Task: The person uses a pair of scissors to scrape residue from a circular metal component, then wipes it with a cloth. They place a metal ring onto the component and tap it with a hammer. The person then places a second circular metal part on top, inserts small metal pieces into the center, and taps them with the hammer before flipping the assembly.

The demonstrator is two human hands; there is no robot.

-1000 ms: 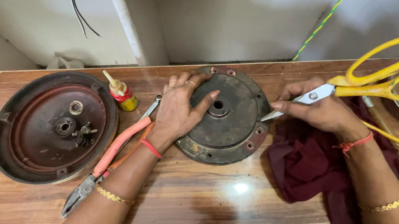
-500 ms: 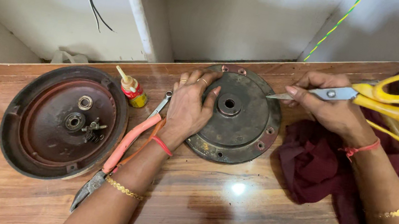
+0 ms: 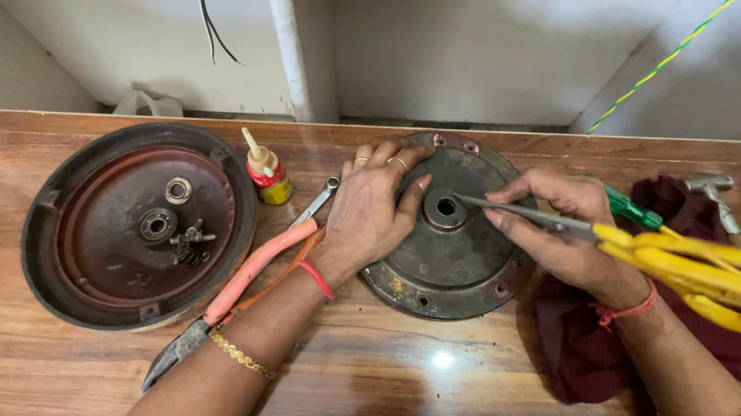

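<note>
cover (image 3: pixel 459 254): round dark metal disc w/ a center hub, flat on the bench, pinned under the left fingers and right under the scissor tip
left hand (image 3: pixel 372 213): palm down, fingers spread apart, pressing the cover's left half. same spot as a sec ago, hasn't budged
right hand (image 3: pixel 560 239): fingers clamped round the blades of the scissors (image 3: pixel 686 262), yellow handles trailing back over the wrist
what changed: tip was off by the cover's right rim a sec ago, now it's at the hub hole. looks like poking/scraping in the hub has begun
nearby: pliers (image 3: pixel 245 287) under the left forearm, glue bottle (image 3: pixel 267 172) just past the left fingertips, other shell (image 3: pixel 134 222) further left, maroon rag (image 3: pixel 589 348) under the right wrist
</note>
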